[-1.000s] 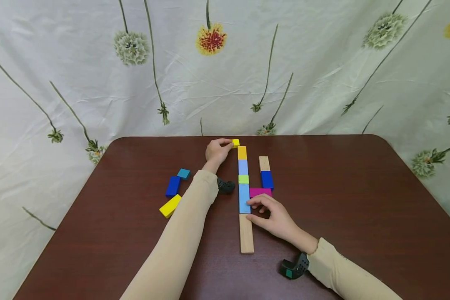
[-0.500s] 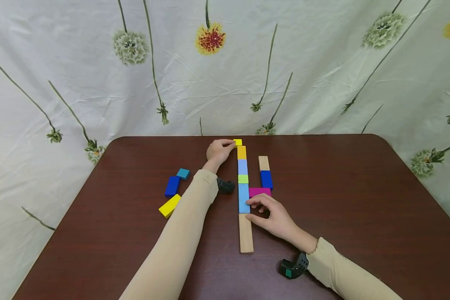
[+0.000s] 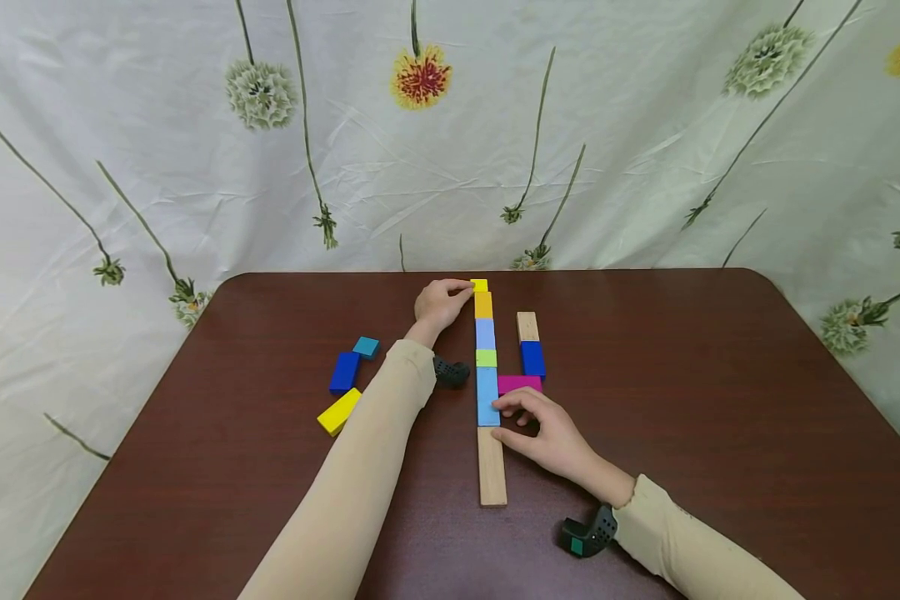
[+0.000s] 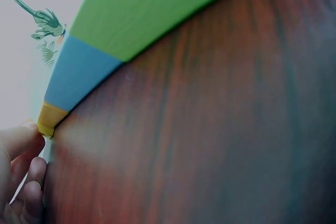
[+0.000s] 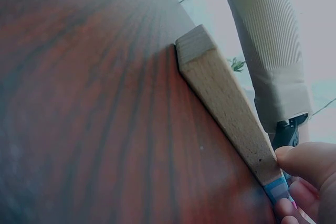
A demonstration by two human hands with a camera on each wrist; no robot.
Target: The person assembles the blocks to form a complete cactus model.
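A line of flat blocks runs down the middle of the brown table: a small yellow block at the far end, then an orange block, a pale blue block, a green block, a long light blue block and a wooden plank. My left hand pinches the small yellow block against the orange block. My right hand rests its fingertips on the light blue block where it meets the wooden plank.
Right of the line lie a wooden block, a dark blue block and a magenta block. At the left sit a teal cube, a dark blue block and a yellow block. A flowered cloth hangs behind.
The left hand has slid the small yellow block slightly right, into line with the orange block. The right hand has stayed put.
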